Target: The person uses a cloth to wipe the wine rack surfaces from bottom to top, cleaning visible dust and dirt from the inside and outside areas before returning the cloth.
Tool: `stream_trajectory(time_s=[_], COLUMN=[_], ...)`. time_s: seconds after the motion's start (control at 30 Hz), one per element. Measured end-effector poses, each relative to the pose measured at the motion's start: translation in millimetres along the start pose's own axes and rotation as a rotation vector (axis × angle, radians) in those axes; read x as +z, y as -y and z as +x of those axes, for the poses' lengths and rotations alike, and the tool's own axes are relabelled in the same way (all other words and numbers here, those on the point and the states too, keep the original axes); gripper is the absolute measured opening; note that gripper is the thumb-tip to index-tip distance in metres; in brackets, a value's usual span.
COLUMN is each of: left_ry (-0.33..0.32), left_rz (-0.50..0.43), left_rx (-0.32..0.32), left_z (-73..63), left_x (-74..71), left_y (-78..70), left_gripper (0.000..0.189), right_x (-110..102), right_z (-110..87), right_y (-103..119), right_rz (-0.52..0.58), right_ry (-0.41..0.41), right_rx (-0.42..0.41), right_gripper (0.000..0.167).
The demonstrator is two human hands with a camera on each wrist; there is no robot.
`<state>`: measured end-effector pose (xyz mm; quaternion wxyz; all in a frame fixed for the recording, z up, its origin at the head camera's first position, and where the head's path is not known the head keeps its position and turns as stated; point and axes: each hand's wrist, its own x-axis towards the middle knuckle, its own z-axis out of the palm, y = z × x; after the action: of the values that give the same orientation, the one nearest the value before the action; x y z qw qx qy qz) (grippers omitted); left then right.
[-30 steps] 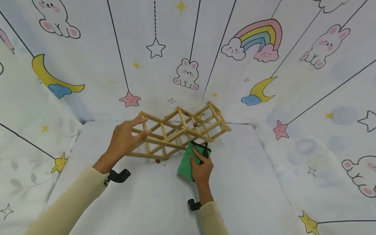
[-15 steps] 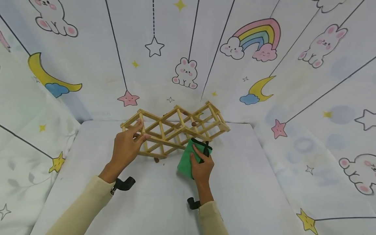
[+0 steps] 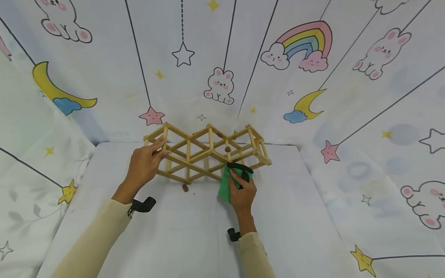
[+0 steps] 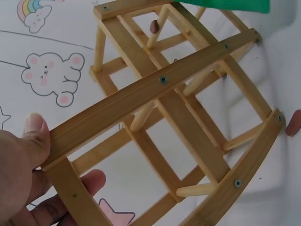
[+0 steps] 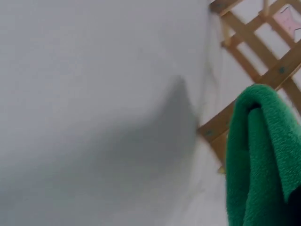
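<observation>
A folding lattice rack of pale wooden slats and dowels point(image 3: 210, 139) spans the back of the white table in the head view. My left hand point(image 3: 144, 162) grips its left end; in the left wrist view, the thumb point(image 4: 35, 136) presses on the corner of a slat point(image 4: 113, 106), with fingers behind the frame. My right hand point(image 3: 243, 193) holds a green cloth with a dark edge point(image 3: 225, 189) against the rack's lower right front. The right wrist view shows the cloth point(image 5: 263, 165) folded over, fuzzy, overlapping a slat; the right hand's fingers are hidden there.
A small brown piece point(image 3: 185, 188) lies on the table in front of the rack, and another point(image 3: 227, 149) shows among the dowels. A cloth wall printed with bunnies and stars rises right behind the rack. The table point(image 3: 187, 235) extends toward me.
The rack has swung, its left end rising and right end lowering in the head view, so it lies straighter. My left hand shifted with it; my right hand and cloth moved slightly right.
</observation>
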<state>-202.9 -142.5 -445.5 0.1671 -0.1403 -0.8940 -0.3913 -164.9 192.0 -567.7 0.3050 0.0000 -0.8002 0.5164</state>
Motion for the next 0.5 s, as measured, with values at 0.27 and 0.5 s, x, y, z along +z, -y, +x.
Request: stream_trajectory(time_s=[0.27, 0.5], left_ry=[0.080, 0.079], left_rz=[0.005, -0.015], left_rx=[-0.054, -0.061], left_z=[2.2, -1.7], left_x=[-5.1, 3.1], left_y=[-3.9, -1.1], left_gripper=[0.055, 0.065], right_x=[-23.7, -9.2], right_z=[-12.5, 4.1], right_y=[-14.3, 8.0], right_rz=[-0.052, 0.027], right_ry=[-0.008, 0.056], right_rx=[0.220, -0.069], right_gripper=[0.038, 0.037])
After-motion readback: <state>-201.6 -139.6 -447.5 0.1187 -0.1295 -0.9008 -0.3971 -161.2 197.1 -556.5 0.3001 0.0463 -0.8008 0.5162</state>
